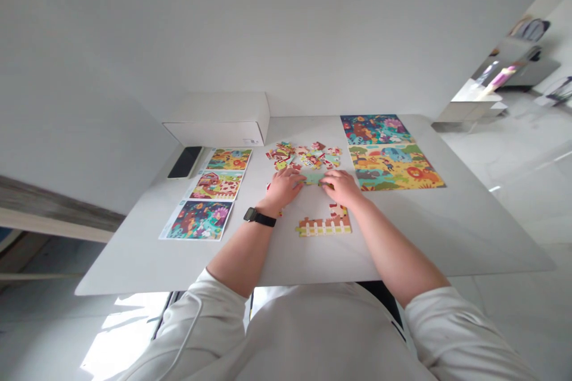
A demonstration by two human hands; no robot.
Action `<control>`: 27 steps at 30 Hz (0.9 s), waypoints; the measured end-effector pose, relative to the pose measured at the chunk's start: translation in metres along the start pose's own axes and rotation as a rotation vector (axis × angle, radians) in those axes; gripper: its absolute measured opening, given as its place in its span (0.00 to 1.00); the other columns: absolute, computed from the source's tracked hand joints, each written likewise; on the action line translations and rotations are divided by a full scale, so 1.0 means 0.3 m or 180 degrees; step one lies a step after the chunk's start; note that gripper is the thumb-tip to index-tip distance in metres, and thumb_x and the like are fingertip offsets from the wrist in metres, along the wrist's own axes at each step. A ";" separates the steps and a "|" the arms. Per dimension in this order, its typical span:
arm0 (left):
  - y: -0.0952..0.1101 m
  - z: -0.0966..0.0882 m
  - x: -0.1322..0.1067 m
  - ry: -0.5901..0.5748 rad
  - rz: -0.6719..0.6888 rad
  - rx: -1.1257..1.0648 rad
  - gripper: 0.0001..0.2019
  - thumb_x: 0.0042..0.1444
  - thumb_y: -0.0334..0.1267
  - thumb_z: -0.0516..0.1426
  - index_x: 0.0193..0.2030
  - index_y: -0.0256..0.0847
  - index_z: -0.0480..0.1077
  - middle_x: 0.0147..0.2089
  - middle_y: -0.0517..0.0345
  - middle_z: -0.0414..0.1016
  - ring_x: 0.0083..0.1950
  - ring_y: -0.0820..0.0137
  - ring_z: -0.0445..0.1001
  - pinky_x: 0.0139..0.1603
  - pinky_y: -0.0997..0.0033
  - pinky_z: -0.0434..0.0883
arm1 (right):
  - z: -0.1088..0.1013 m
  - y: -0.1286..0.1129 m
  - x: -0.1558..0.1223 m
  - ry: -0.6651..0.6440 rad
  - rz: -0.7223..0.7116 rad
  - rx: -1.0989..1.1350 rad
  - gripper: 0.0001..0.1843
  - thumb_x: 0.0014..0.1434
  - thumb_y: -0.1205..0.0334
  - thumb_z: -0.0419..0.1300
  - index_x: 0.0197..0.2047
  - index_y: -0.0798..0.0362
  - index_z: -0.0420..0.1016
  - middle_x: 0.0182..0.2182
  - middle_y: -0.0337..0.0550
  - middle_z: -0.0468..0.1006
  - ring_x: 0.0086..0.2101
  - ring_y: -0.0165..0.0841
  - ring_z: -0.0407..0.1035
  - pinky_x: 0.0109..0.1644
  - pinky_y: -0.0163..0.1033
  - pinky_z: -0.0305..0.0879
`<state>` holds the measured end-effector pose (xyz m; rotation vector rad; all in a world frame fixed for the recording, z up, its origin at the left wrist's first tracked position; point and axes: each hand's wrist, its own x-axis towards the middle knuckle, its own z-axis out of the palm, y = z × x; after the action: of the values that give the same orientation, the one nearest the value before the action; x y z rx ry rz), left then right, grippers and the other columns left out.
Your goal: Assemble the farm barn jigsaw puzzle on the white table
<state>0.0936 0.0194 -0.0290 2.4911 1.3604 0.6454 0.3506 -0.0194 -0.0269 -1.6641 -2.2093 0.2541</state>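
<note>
The label on the white box is too small to read. A white table adjoins a pale wall. The left hand and right hand, fingers bent, touch opposite ends of a pale-green puzzle strip beyond the fence-printed puzzle section; whether they pinch it cannot be told.

Strip: cream pickets over yellow-green, brown above – middle piece pale green, loose pieces red, cream, yellow; upper poster navy with purple and orange, lower poster yellow with green and blue – watch black, box white
</note>
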 end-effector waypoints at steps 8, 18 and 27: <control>0.017 -0.006 -0.014 -0.0082 0.0130 -0.0015 0.12 0.66 0.37 0.63 0.53 0.51 0.85 0.60 0.48 0.81 0.64 0.51 0.75 0.72 0.45 0.68 | -0.024 0.005 -0.007 -0.0172 -0.0164 -0.0115 0.13 0.70 0.57 0.64 0.52 0.42 0.90 0.59 0.48 0.82 0.57 0.49 0.74 0.67 0.55 0.69; 0.063 -0.031 -0.018 -0.0020 0.0178 -0.0090 0.13 0.64 0.35 0.65 0.53 0.48 0.84 0.62 0.46 0.79 0.67 0.48 0.73 0.73 0.42 0.68 | -0.024 0.024 -0.002 -0.0163 -0.0186 0.0020 0.17 0.69 0.65 0.62 0.54 0.44 0.89 0.59 0.47 0.82 0.58 0.48 0.74 0.68 0.53 0.68; 0.288 -0.019 -0.104 -0.1209 0.1419 -0.0873 0.19 0.65 0.39 0.65 0.62 0.57 0.80 0.70 0.55 0.76 0.62 0.56 0.80 0.65 0.59 0.76 | -0.079 0.079 0.011 0.0087 -0.0005 0.0401 0.26 0.65 0.74 0.56 0.58 0.46 0.88 0.58 0.48 0.84 0.56 0.44 0.76 0.68 0.50 0.69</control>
<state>0.1398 -0.0536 0.0023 2.5253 0.5487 0.3732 0.3800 -0.0111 -0.0129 -1.5892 -2.1284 0.3601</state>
